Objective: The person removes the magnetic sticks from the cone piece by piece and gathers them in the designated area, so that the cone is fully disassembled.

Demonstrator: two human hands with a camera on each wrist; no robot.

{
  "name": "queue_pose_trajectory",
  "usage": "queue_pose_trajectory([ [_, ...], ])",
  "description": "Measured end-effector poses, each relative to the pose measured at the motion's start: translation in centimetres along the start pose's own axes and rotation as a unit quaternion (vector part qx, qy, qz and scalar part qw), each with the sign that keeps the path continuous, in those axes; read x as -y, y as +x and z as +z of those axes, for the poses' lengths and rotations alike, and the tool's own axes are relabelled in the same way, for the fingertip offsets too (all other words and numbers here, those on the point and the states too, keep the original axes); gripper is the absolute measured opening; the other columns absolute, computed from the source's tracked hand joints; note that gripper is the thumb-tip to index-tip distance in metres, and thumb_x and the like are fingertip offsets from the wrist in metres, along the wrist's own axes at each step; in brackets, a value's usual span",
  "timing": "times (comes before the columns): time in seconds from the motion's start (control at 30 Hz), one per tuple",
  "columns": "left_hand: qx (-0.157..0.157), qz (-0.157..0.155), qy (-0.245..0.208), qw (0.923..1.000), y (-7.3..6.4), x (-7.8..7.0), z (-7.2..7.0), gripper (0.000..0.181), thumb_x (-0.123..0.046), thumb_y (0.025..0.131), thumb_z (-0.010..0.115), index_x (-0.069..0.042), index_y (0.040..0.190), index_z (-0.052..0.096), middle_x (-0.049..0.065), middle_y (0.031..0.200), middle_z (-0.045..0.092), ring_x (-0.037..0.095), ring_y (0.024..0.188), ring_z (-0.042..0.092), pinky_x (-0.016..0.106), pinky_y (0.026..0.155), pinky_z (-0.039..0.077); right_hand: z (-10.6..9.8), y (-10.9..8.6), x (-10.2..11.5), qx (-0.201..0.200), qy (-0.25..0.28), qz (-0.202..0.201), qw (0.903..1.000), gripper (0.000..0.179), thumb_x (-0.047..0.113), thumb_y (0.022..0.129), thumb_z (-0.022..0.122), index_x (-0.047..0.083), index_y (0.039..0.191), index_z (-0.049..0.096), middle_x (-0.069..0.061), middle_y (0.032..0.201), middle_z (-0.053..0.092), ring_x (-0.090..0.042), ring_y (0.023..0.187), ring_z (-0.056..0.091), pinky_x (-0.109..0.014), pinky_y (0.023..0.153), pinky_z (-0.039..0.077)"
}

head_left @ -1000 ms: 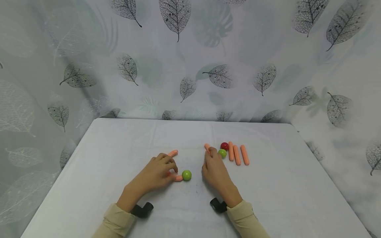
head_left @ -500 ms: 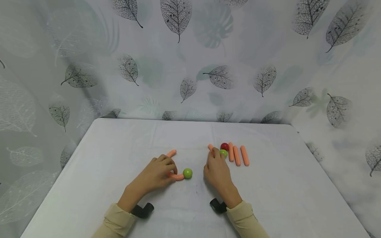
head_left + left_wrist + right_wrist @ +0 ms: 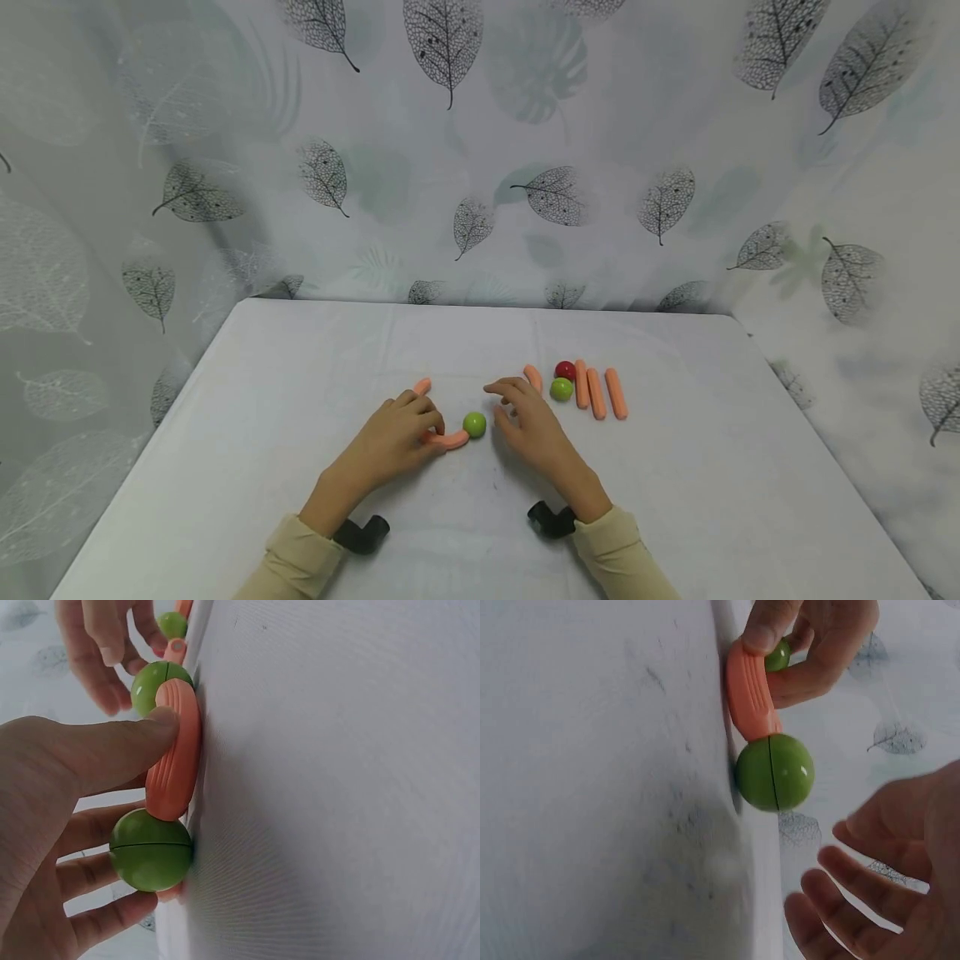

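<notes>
My left hand [image 3: 397, 433] pinches a curved orange rod [image 3: 176, 761], thumb on its near side and fingers behind it. A green ball [image 3: 474, 425] adjoins the rod's right end, and another green ball [image 3: 152, 851] sits at its other end, hidden by the hand in the head view. Past the left fingertips another orange piece [image 3: 422, 386] sticks out. My right hand [image 3: 536, 425] hovers just right of the first ball, fingers spread and holding nothing. In the right wrist view, its fingers [image 3: 870, 885] are apart from the ball.
Right of centre on the white table [image 3: 720, 467] lie a curved orange piece [image 3: 533, 378], a red ball [image 3: 566, 370], a green ball [image 3: 561, 389] and several straight orange rods [image 3: 596, 393]. A leaf-patterned cloth [image 3: 405, 225] rises behind the table.
My right hand has left the curved orange piece beside the red ball and moved left, its fingers opening. Under my left hand the held rod and its green ball have swung slightly away from me.
</notes>
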State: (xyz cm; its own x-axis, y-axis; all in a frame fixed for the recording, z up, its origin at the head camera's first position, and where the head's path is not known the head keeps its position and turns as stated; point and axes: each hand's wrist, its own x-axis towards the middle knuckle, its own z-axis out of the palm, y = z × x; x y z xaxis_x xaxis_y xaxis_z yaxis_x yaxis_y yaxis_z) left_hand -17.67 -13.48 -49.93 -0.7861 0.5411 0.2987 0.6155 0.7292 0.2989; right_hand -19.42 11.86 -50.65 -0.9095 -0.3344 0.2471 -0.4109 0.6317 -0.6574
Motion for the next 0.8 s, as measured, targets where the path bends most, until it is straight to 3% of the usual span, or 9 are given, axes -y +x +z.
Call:
queue_pose_trajectory([
  [0.2, -0.014, 0.012, -0.001, 0.9998, 0.0, 0.1, 0.0, 0.02, -0.033, 0.085, 0.085, -0.018, 0.089, 0.073, -0.007, 0.084, 0.065, 0.011, 0.087, 0.055, 0.034, 0.078, 0.048, 0.2, -0.2, 0.3, 0.071, 0.047, -0.041, 0.9955, 0.037, 0.004, 0.099, 0.064, 0.006, 0.137, 0.064, -0.009, 0.135, 0.065, -0.024, 0.113, 0.063, -0.038, 0.093, 0.058],
  [0.37, -0.017, 0.015, -0.007, 0.9997, -0.1, 0.1, -0.1, 0.019, -0.029, 0.084, 0.086, -0.017, 0.088, 0.072, -0.006, 0.082, 0.064, 0.011, 0.087, 0.055, 0.033, 0.078, 0.049, 0.4, -0.3, 0.2, 0.112, 0.05, -0.068, 0.9901, 0.038, 0.005, 0.1, 0.064, 0.005, 0.137, 0.062, -0.009, 0.135, 0.065, -0.022, 0.11, 0.062, -0.036, 0.091, 0.057],
  [0.63, -0.007, 0.007, -0.012, 0.9999, -0.1, 0.1, -0.1, 0.02, -0.032, 0.088, 0.084, -0.019, 0.083, 0.069, -0.007, 0.079, 0.061, 0.012, 0.09, 0.058, 0.031, 0.078, 0.047, 1.0, -0.3, -0.3, 0.128, 0.027, -0.075, 0.9886, 0.042, 0.007, 0.098, 0.068, 0.011, 0.14, 0.062, -0.006, 0.135, 0.063, -0.017, 0.111, 0.061, -0.031, 0.09, 0.054],
  [0.8, 0.002, 0.01, -0.014, 0.9998, 0.0, 0.0, 0.0, 0.019, -0.032, 0.087, 0.085, -0.02, 0.084, 0.069, -0.008, 0.08, 0.062, 0.011, 0.089, 0.058, 0.03, 0.076, 0.045, 1.1, -0.5, 0.0, 0.134, 0.025, -0.053, 0.9892, 0.037, 0.01, 0.098, 0.071, 0.016, 0.134, 0.066, -0.004, 0.129, 0.062, -0.015, 0.104, 0.057, -0.029, 0.087, 0.049],
])
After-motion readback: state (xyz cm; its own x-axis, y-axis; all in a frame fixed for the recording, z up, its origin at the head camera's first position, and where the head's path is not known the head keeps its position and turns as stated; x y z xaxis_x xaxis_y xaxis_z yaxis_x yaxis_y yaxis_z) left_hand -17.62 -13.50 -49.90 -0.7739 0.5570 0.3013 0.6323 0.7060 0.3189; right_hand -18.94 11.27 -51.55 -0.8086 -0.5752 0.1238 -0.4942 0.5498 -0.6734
